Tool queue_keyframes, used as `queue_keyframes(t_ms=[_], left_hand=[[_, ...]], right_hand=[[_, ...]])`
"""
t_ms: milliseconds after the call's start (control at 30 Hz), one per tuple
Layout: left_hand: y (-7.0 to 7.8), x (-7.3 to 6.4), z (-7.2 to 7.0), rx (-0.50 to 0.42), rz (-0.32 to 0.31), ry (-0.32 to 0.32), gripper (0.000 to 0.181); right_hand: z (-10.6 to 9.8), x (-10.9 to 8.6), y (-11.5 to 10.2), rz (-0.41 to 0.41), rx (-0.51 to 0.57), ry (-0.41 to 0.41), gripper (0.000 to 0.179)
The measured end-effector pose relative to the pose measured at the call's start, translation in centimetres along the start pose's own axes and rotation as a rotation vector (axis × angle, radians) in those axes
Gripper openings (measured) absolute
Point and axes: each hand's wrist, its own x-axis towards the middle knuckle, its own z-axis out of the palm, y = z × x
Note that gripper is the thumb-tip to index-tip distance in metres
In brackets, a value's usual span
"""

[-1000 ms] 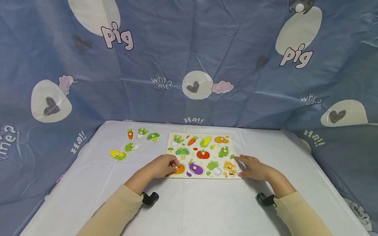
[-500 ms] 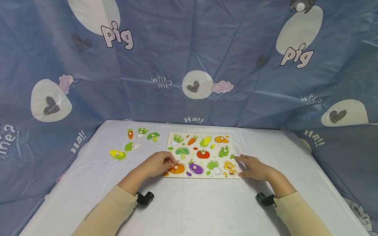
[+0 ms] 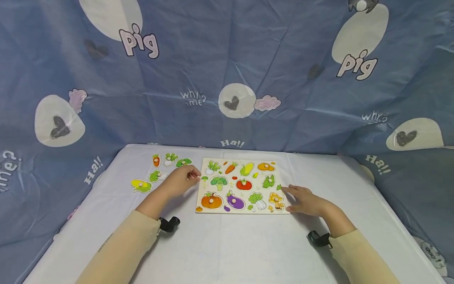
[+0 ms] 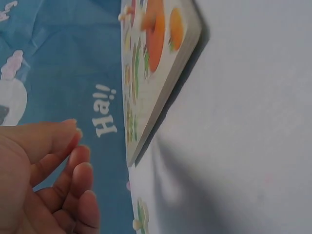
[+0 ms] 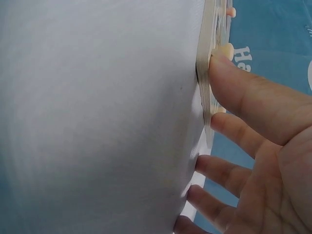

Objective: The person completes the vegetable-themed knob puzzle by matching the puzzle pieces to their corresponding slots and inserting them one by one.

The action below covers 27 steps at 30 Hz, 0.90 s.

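My left hand (image 3: 180, 182) hovers by the left edge of a wooden vegetable puzzle board (image 3: 229, 189), with nothing in its grasp. In the left wrist view its fingers (image 4: 80, 163) bend loosely toward the thumb. An orange pumpkin piece (image 3: 217, 203) with a knob lies in the board's near left corner. My right hand (image 3: 306, 202) rests on the board's right side; in the right wrist view the thumb (image 5: 243, 87) touches its edge and the other fingers spread along it. Knobbed eggplant (image 3: 235, 202), tomato (image 3: 244, 185) and mushroom (image 3: 276, 200) pieces sit in the board.
Loose pieces lie left of the board on the white tablecloth (image 3: 248, 248): a corn (image 3: 141, 185), a carrot (image 3: 156, 161), a white radish (image 3: 170, 159), a cabbage (image 3: 154, 176) and a broccoli (image 3: 183, 162), partly close to the left hand. A blue patterned curtain (image 3: 198, 126) rises behind.
My left hand has let go of the pumpkin piece's knob and moved up and left, off the board's near corner. The right hand stays put on the board's edge.
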Motion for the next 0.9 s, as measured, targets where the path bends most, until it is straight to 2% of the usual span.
queue_keyframes(t_ms=[267,467,667,900], left_hand=[[-0.3,1.6,-1.5,0.037,-0.066,0.080,0.023],[-2.0,2.9,-2.1,0.063,-0.101,0.121,0.026],[-3.2,3.7,-2.1,0.041,-0.124,0.166,0.030],[-4.6,5.0,-1.1,0.031,-0.207,0.195,0.032]], right_hand=[[0.0,-0.1,0.1,0.001,-0.014,0.005,0.083],[0.0,-0.1,-0.1,0.008,-0.012,0.002,0.083],[-0.1,-0.1,-0.3,0.018,-0.011,-0.004,0.083],[-0.1,-0.1,-0.2,0.014,-0.007,-0.002,0.083]])
